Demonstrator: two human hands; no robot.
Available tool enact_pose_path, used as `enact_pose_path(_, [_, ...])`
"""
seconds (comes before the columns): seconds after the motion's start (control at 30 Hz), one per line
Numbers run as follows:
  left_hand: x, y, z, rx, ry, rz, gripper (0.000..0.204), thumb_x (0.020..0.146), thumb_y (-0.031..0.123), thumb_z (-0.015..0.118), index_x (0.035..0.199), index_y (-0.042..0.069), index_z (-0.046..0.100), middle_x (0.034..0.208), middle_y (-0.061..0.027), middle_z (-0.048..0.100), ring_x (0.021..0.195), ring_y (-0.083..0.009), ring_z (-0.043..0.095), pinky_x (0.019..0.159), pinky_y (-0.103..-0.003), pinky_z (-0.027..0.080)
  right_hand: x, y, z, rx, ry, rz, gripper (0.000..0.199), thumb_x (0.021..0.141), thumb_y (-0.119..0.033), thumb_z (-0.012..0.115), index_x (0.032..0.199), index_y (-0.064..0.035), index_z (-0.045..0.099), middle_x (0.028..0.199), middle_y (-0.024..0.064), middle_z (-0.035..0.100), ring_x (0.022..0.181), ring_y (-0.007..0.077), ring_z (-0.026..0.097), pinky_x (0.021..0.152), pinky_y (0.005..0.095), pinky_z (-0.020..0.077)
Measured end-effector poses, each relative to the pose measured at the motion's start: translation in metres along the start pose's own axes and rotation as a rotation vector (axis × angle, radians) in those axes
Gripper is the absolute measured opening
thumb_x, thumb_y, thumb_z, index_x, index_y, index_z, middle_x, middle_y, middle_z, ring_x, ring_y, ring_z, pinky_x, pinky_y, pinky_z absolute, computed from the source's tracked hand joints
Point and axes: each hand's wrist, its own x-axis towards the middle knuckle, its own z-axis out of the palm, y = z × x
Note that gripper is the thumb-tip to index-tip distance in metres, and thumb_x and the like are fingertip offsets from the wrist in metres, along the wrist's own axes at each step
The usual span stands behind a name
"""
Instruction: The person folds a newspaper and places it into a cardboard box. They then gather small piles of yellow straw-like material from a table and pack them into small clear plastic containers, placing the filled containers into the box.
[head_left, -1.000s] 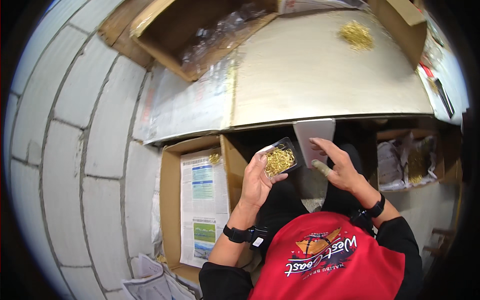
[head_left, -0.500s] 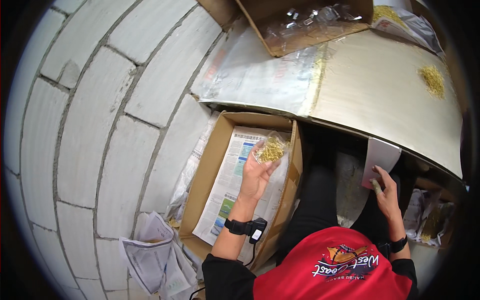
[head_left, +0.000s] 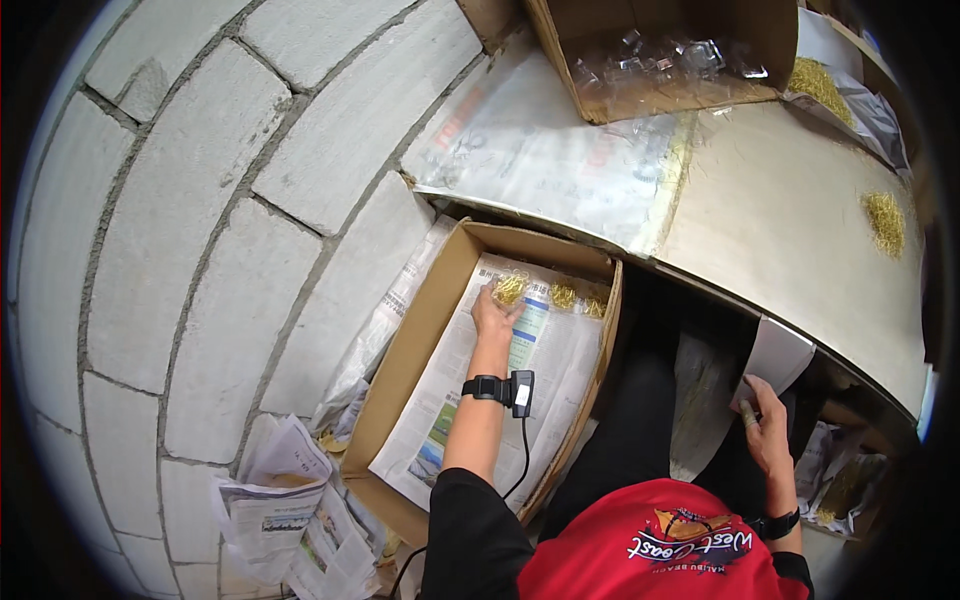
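My left hand (head_left: 496, 314) is inside the cardboard box (head_left: 408, 318), its fingers closed round a small clear plastic container of fine gold-coloured pieces (head_left: 511, 289). This container is at the far end of the box, over the newspaper lining (head_left: 478, 375). To its right in the same row lie two more gold-filled portions, one (head_left: 563, 295) in the middle and another (head_left: 595, 308) near the right wall. By my right thigh, my right hand (head_left: 766, 428) has its thumb and forefinger apart, fingertips at the lower edge of a white sheet (head_left: 782, 356) hanging from the table edge.
Ahead, the table (head_left: 770, 190) bears a loose gold heap (head_left: 884, 224) and an open carton (head_left: 690, 95) of clear plastic containers. Another gold heap (head_left: 822, 90) lies on paper at the far right. Crumpled newspaper (head_left: 280, 510) lies left of the box, beside a white block wall (head_left: 230, 330).
My left hand has lowered the clear container toward the newspaper and away from the right wall, uncovering two gold portions there. My right hand has moved slightly down. The view has shifted.
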Motion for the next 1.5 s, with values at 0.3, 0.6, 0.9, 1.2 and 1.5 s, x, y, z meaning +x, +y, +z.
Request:
enact_pose_path(0.3, [0.043,-0.041,0.008,0.458,0.103,0.206,0.039,0.084,0.008,0.053,0.12,-0.005,0.053,0.103,-0.0147,0.062,0.093,-0.025,0.059,0.079,-0.035,0.047,0.001,-0.002,-0.011,-0.073,-0.035,-0.027,0.042,0.077,0.009,0.054,0.118,0.0017,0.053,0.117,0.0224,0.057,0.108,0.0407,0.056,0.091,0.0376,0.0456])
enact_pose_path(0.6, [0.01,-0.067,0.035,1.324,0.259,0.862,0.049,0.09,0.022,0.049,0.129,-0.006,0.041,0.133,-0.0227,0.042,0.129,-0.0397,0.033,0.107,-0.047,0.027,0.004,-0.009,-0.011,-0.128,-0.12,-0.076,0.046,0.07,0.009,0.054,0.114,0.001,0.054,0.117,0.0199,0.057,0.105,0.0414,0.056,0.089,0.0421,0.0478])
enact_pose_path(0.9, [0.03,-0.084,0.036,1.489,0.32,0.798,0.051,0.093,0.033,0.048,0.131,-0.002,0.044,0.141,-0.0207,0.038,0.134,-0.0364,0.028,0.11,-0.048,0.022,-0.009,0.005,-0.018,-0.221,-0.081,-0.086,0.046,0.069,0.002,0.059,0.114,-0.0039,0.055,0.117,0.0149,0.058,0.102,0.0351,0.059,0.082,0.0405,0.0519])
enact_pose_path(1.2, [0.017,-0.052,0.035,1.033,-0.076,1.289,0.044,0.091,0.025,0.053,0.123,-0.005,0.047,0.125,-0.0207,0.049,0.114,-0.0359,0.045,0.099,-0.042,0.034,-0.067,0.026,-0.039,-0.215,0.087,-0.171,0.032,0.082,-0.01,0.057,0.112,-0.0034,0.054,0.105,0.0146,0.059,0.095,0.0325,0.061,0.074,0.0414,0.0521])
enact_pose_path(1.5, [-0.214,-0.156,0.223,0.926,-1.157,1.011,0.037,0.09,0.023,0.056,0.114,-0.005,0.053,0.11,-0.0151,0.053,0.1,-0.0283,0.049,0.086,-0.037,0.038,-0.232,0.051,-0.06,-0.327,0.256,0.288,0.019,0.078,-0.014,0.055,0.089,0.0013,0.058,0.083,0.02,0.062,0.081,0.0392,0.062,0.067,0.0482,0.0499])
